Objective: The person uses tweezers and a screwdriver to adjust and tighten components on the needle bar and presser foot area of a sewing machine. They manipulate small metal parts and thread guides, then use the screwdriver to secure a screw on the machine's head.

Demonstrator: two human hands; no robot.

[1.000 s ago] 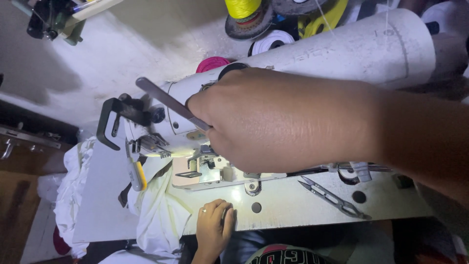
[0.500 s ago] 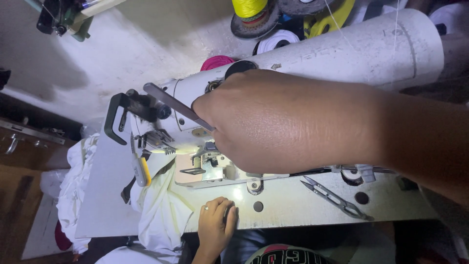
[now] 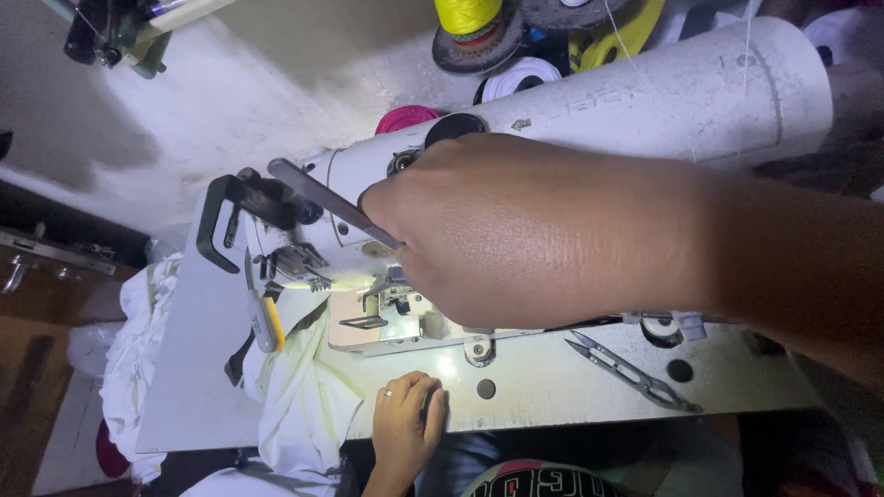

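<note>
Two hands show, seen from above. The right hand [image 3: 543, 230] fills the middle of the view, close to the camera, its fingers pinched shut on a slim metal tool, likely tweezers [image 3: 331, 202]. The tool's long axis runs on a slant, its free end pointing up and to the left across the head of the white sewing machine [image 3: 645, 92], its other end buried in the grip, so I cannot tell its full shape. The hand and forearm hide much of the needle area; only part of the presser foot assembly [image 3: 391, 308] shows below them.

The left hand [image 3: 410, 423], lower and far smaller in view, rests flat and loosely curled on the pale tabletop [image 3: 552, 387], fingers clamped on nothing, just beside white fabric [image 3: 304, 396]. Thread snips [image 3: 631, 370] lie on the tabletop well to the right, pointing up-left.
</note>
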